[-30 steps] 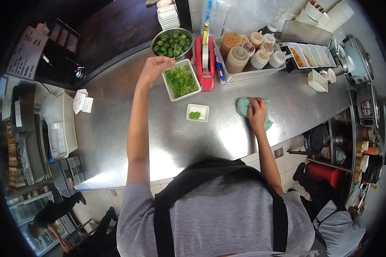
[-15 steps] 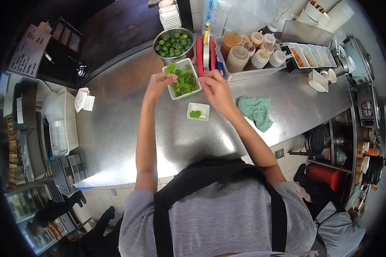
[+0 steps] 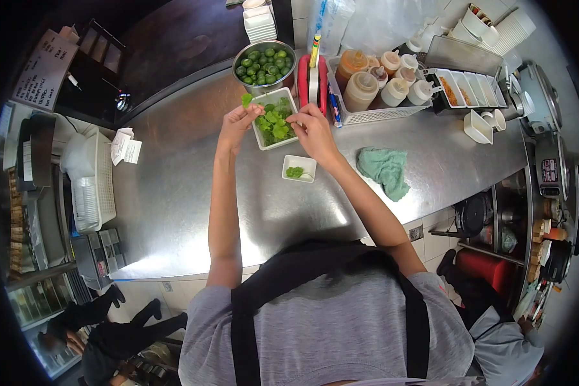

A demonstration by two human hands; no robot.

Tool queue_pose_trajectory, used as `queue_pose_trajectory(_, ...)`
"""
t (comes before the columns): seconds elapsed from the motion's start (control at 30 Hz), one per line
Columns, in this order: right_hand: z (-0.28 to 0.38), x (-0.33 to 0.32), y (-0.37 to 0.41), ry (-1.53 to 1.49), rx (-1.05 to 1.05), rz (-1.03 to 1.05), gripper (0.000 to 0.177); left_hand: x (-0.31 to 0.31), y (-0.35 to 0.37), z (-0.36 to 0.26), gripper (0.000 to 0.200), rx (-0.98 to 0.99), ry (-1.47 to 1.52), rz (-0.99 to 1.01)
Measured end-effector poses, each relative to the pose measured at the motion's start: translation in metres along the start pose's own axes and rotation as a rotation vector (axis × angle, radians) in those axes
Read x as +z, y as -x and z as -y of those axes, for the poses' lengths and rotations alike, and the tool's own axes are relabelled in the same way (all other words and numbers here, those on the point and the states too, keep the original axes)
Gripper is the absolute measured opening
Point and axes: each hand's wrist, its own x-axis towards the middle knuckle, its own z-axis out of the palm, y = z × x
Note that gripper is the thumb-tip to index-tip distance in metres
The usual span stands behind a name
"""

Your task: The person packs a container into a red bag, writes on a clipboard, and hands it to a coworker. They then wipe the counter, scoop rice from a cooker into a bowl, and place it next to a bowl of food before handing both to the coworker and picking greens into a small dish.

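Pinched fingers of my left hand (image 3: 238, 125) hold a leafy sprig of cilantro (image 3: 247, 100) at the left rim of a white rectangular tub (image 3: 262, 137). Loose green cilantro leaves (image 3: 276, 122) lie in that tub. Over its right rim is my right hand (image 3: 314, 132), thumb and fingertips closed together beside the leaves; whatever they grip is too small to make out. Closer to me on the steel counter stands a small white dish (image 3: 307, 175) with a little heap of green leaves (image 3: 294, 172) in it.
Behind the tub stands a metal pot (image 3: 287, 80) of green limes (image 3: 264, 66). A red tape dispenser (image 3: 303, 83) and a white basket (image 3: 383, 116) of squeeze bottles sit to its right. A green cloth (image 3: 385, 170) lies right of my forearm. Other people stand at both lower sides.
My right hand has moved left, in over the tub's rim and closer to the cilantro. My left hand still holds its sprig, with the leaf now further left.
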Motion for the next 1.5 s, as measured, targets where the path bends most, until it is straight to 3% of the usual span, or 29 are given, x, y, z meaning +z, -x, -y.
queue_pose_trajectory(0.23, -0.003, -0.004, 0.0, -0.073, 0.099, -0.004, 0.013, -0.001, 0.001, 0.003, 0.018, -0.006, -0.021, -0.01)
queue_pose_trajectory(0.43, 0.002, -0.01, -0.01, -0.06, 0.082, -0.013, 0.012, 0.004, -0.002, 0.007, 0.016, 0.124, -0.015, -0.001)
queue_pose_trajectory(0.53, 0.001, -0.01, -0.015, -0.012, 0.065, -0.015, 0.013, 0.004, 0.003, -0.006, 0.015, 0.109, -0.467, -0.151)
queue_pose_trajectory(0.63, -0.003, -0.006, -0.022, 0.142, -0.075, -0.054, 0.012, -0.002, 0.003, -0.012, 0.014, 0.144, -0.545, -0.268)
queue_pose_trajectory(0.73, -0.008, 0.007, -0.032, 0.297, -0.146, 0.018, 0.012, -0.011, -0.002, -0.002, 0.014, 0.305, -0.566, -0.318)
queue_pose_trajectory(0.83, -0.008, 0.023, -0.04, 0.561, -0.156, 0.193, 0.013, -0.011, -0.002, 0.005, 0.016, 0.334, -0.689, -0.367)
queue_pose_trajectory(0.97, -0.018, 0.048, -0.045, 0.559, -0.187, 0.13, 0.009, -0.006, 0.006, 0.005, 0.016, 0.325, -0.709, -0.394)
queue_pose_trajectory(1.07, -0.022, 0.064, -0.053, 0.507, -0.075, 0.139, 0.016, -0.003, 0.012, 0.013, 0.014, 0.322, -0.701, -0.414)
queue_pose_trajectory(1.23, -0.028, 0.084, -0.062, 0.653, -0.331, 0.238, 0.015, 0.002, 0.015, 0.033, 0.014, 0.334, -0.651, -0.502)
queue_pose_trajectory(1.3, -0.035, 0.089, -0.063, 0.607, -0.294, 0.228, 0.011, 0.005, 0.018, 0.033, 0.014, 0.308, -0.596, -0.51)
queue_pose_trajectory(1.5, -0.021, 0.052, -0.069, 0.479, -0.266, 0.147, 0.006, 0.001, 0.018, 0.034, 0.013, 0.294, -0.654, -0.537)
